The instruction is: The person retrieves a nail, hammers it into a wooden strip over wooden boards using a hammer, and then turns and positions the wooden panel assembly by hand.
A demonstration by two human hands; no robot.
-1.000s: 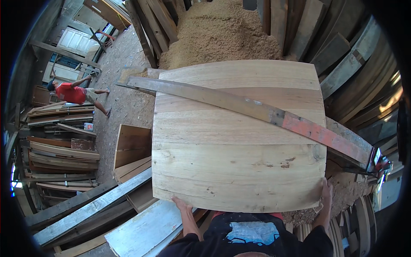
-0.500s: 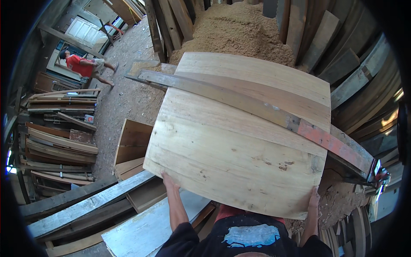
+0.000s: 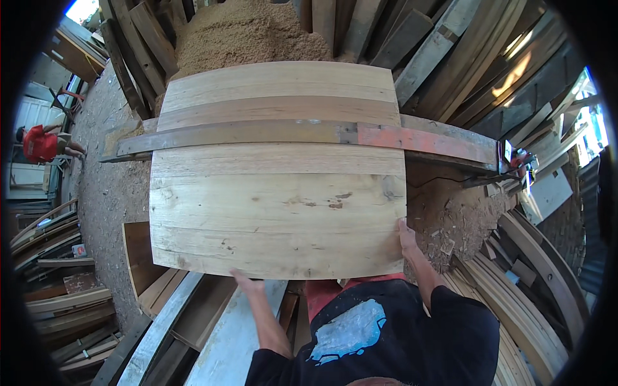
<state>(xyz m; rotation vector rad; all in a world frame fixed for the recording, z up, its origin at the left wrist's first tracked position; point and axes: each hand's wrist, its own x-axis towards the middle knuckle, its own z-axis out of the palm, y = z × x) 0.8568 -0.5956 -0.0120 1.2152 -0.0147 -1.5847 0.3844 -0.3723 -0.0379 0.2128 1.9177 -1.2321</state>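
Observation:
A wide pale wooden panel (image 3: 277, 199), made of several joined boards with knots and dark flaws, lies in front of me. Across its far part runs a long wooden bar (image 3: 251, 132), painted orange-red toward its right end. The panel passes beneath this bar and above a rough beam (image 3: 450, 132). My left hand (image 3: 248, 282) grips the panel's near edge, left of its middle, with most fingers hidden. On the right edge near the front corner, my right hand (image 3: 407, 237) is closed round the panel, its underside fingers out of sight.
A red power tool (image 3: 524, 162) with a black cable sits at the bar's right end. Sawdust (image 3: 251, 38) is heaped beyond the panel. Stacked boards (image 3: 71, 302) and leaning planks (image 3: 476, 58) surround me. Another person (image 3: 42, 144) in red is at the far left.
My view has turned to the right, and the panel now looks squarer to me. My left hand has shifted along the near edge toward the middle; the right still holds the right edge.

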